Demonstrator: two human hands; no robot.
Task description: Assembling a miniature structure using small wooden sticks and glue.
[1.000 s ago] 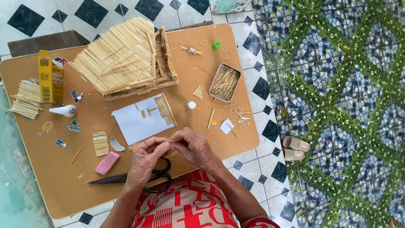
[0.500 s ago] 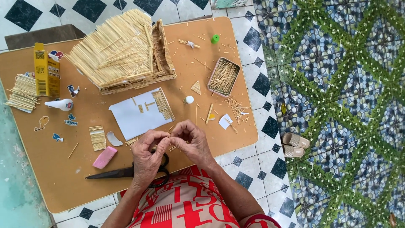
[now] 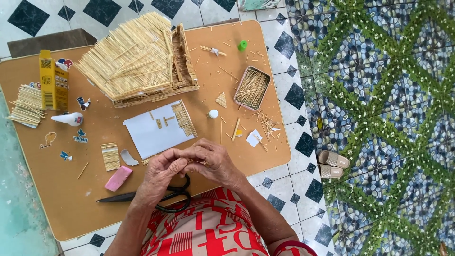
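Note:
My left hand and my right hand meet near the front edge of a low brown table, fingertips pinched together on thin wooden sticks that barely show between them. Just beyond the hands lies a white sheet of paper with a small panel of glued sticks on it. Black scissors rest on the table under my left wrist. A stick-built model house with a thatched roof stands at the back of the table.
A metal tin of sticks sits at the right, with loose sticks scattered around it. A pink eraser, a yellow box, a white glue bottle and a bundle of sticks lie at the left. A pair of sandals is on the tiled floor.
The view has shifted slightly. My hands stay pinched together on the sticks, with only small finger movements.

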